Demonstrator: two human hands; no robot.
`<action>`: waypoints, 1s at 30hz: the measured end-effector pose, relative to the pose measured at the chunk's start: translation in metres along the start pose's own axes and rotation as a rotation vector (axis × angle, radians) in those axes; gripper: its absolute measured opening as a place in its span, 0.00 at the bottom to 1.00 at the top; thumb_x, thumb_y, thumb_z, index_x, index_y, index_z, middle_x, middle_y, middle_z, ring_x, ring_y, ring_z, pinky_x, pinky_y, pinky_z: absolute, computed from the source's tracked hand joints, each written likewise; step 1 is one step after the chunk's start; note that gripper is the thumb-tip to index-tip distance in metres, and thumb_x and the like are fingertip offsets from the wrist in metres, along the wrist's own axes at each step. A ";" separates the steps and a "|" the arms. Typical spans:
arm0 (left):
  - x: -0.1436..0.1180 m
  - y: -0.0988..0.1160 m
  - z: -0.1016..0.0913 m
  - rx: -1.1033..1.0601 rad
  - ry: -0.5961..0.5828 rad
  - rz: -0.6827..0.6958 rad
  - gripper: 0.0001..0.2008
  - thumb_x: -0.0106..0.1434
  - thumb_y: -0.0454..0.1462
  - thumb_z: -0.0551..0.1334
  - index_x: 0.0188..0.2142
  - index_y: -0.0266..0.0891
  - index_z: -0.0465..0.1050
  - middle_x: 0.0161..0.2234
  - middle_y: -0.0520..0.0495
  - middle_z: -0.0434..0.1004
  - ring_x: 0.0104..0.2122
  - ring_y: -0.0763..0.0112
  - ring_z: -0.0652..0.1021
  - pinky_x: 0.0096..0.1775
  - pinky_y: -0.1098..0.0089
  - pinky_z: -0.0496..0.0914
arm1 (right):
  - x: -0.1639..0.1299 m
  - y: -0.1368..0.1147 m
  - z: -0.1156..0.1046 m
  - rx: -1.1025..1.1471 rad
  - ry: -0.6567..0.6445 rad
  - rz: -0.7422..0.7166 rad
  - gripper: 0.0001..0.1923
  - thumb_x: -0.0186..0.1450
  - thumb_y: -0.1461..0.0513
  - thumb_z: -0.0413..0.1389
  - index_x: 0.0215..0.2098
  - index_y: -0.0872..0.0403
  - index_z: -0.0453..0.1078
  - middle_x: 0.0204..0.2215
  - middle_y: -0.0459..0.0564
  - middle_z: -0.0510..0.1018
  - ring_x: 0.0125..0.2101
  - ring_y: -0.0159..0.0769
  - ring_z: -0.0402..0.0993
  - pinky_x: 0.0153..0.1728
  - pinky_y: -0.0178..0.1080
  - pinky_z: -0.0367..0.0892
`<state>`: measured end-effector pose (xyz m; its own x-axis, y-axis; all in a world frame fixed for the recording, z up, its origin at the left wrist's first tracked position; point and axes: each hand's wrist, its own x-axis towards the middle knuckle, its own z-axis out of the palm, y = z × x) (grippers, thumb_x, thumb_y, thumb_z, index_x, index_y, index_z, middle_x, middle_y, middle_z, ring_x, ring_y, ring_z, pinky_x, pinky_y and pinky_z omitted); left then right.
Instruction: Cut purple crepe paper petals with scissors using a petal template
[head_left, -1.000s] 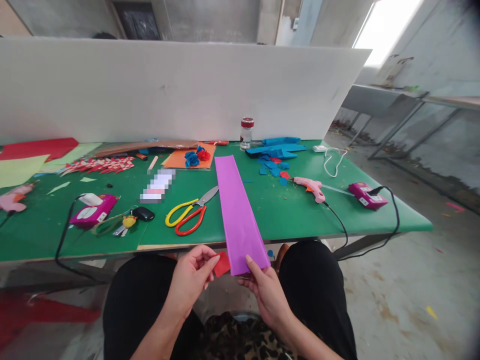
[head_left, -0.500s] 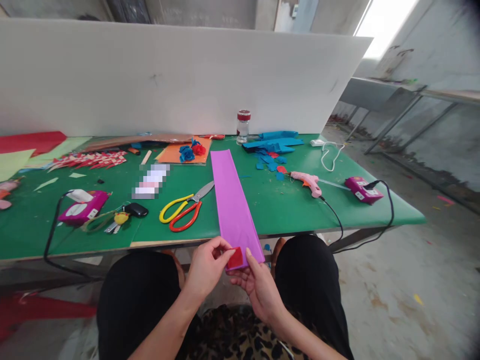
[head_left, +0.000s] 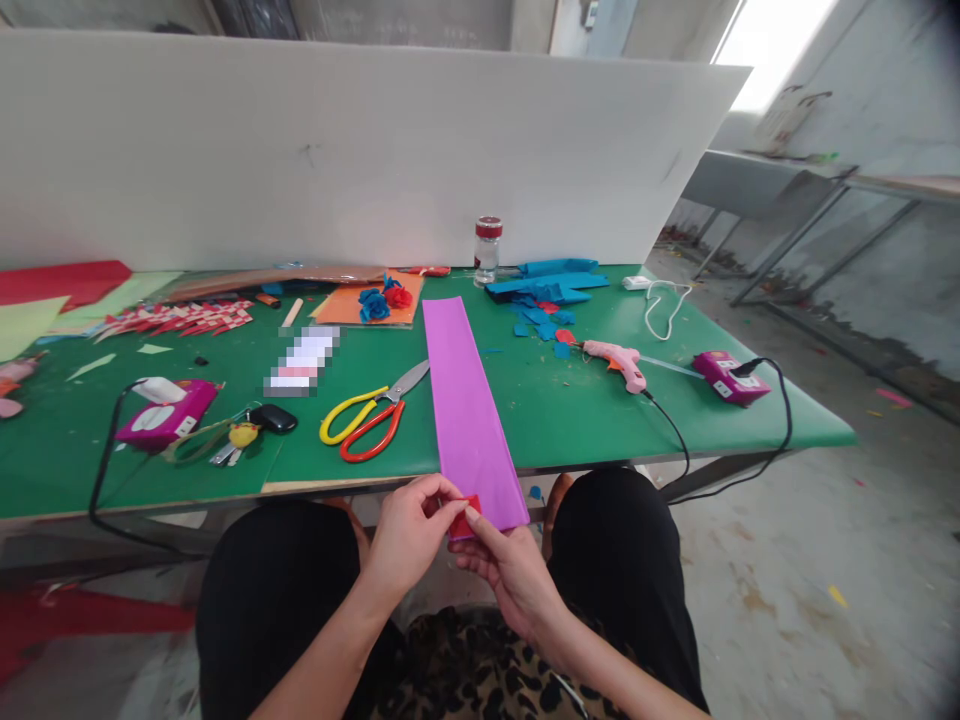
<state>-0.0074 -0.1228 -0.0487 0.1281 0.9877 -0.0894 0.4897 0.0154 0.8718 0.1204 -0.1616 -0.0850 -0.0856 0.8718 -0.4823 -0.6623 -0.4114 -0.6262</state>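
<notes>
A long strip of purple paper (head_left: 466,400) lies over the table's front edge, its near end reaching past it toward me. On that near end rests a small red paper square (head_left: 460,527), partly covered by fingers. My left hand (head_left: 411,528) pinches the square's left side between thumb and finger. My right hand (head_left: 510,575) grips the strip's end from below, its thumb pressed on top at the red square. Just left of the strip lie scissors (head_left: 390,398) with one yellow and one red handle, blades slightly apart and tip touching or beside the paper.
A pink glue gun (head_left: 616,364) with its cord sits on the right, near a purple power socket (head_left: 727,378). Blue paper pieces (head_left: 544,295) and a jar (head_left: 487,250) stand behind. Keys (head_left: 234,447) and another purple socket (head_left: 174,412) lie left. A white board (head_left: 360,150) rises at the back.
My right thumb has slid left from the purple paper onto the red square. The square has shifted slightly left. My left hand keeps its pinch.
</notes>
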 end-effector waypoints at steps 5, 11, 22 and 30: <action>0.001 -0.006 0.003 -0.013 0.005 0.011 0.06 0.58 0.39 0.62 0.27 0.40 0.73 0.25 0.52 0.75 0.26 0.70 0.73 0.29 0.72 0.65 | -0.001 -0.002 0.001 -0.012 -0.001 -0.009 0.27 0.47 0.52 0.71 0.36 0.62 0.75 0.23 0.52 0.81 0.20 0.32 0.76 0.22 0.31 0.71; 0.001 -0.001 -0.019 -0.261 0.046 0.060 0.05 0.56 0.38 0.64 0.28 0.39 0.71 0.32 0.49 0.76 0.29 0.70 0.74 0.32 0.72 0.67 | -0.003 -0.007 -0.004 -0.048 0.000 0.013 0.27 0.52 0.47 0.66 0.36 0.62 0.73 0.24 0.55 0.81 0.22 0.36 0.77 0.24 0.34 0.71; -0.019 -0.031 -0.019 -0.807 -0.120 -0.287 0.02 0.48 0.30 0.61 0.25 0.36 0.72 0.25 0.54 0.67 0.19 0.80 0.63 0.24 0.75 0.60 | -0.014 -0.017 -0.060 -1.029 0.208 -0.959 0.22 0.63 0.54 0.58 0.52 0.52 0.64 0.48 0.56 0.73 0.49 0.48 0.69 0.50 0.51 0.66; -0.014 -0.020 0.005 -0.782 -0.117 -0.292 0.08 0.54 0.39 0.65 0.26 0.37 0.71 0.21 0.57 0.60 0.21 0.79 0.58 0.24 0.76 0.55 | -0.003 -0.034 -0.025 -1.604 -0.036 -1.331 0.24 0.61 0.61 0.60 0.56 0.50 0.68 0.49 0.55 0.76 0.52 0.50 0.66 0.54 0.51 0.59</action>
<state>-0.0146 -0.1373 -0.0680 0.1985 0.9055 -0.3750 -0.2156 0.4136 0.8846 0.1619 -0.1571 -0.0774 -0.2351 0.7606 0.6052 0.7625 0.5304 -0.3704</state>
